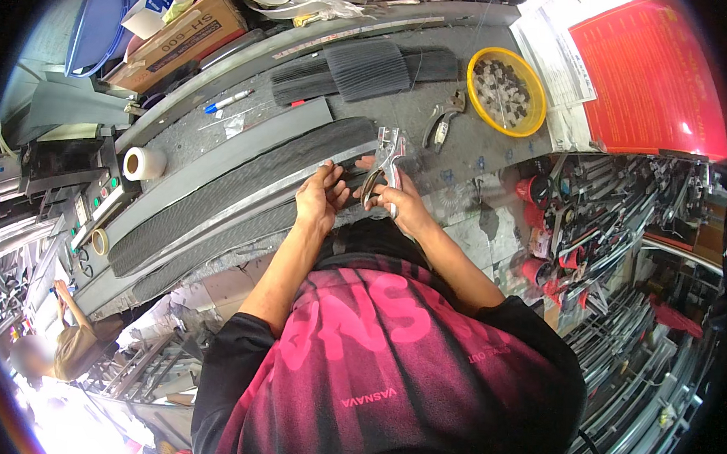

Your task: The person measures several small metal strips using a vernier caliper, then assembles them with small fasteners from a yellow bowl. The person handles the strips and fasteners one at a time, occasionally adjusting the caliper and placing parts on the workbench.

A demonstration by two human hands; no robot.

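My right hand [405, 203] is closed round a shiny silver plier-like hand tool [391, 159], its head pointing away from me over the bench. Close by on the left, my left hand [320, 197] is held palm inward with its fingers bent in. Whatever lies between those fingers, if anything, is too small to make out. Behind and left of both hands runs a long grey metal strip [243, 199], with black pleated mesh [190, 211] spread along it.
Folded pleated mesh [366, 69] lies at the back of the bench. Grey-handled pliers [443, 123] sit beside a yellow basket [507, 91] of small pieces. A marker [227, 102] and a white tape roll [145, 164] are farther left. Another person [79, 340] works at far left.
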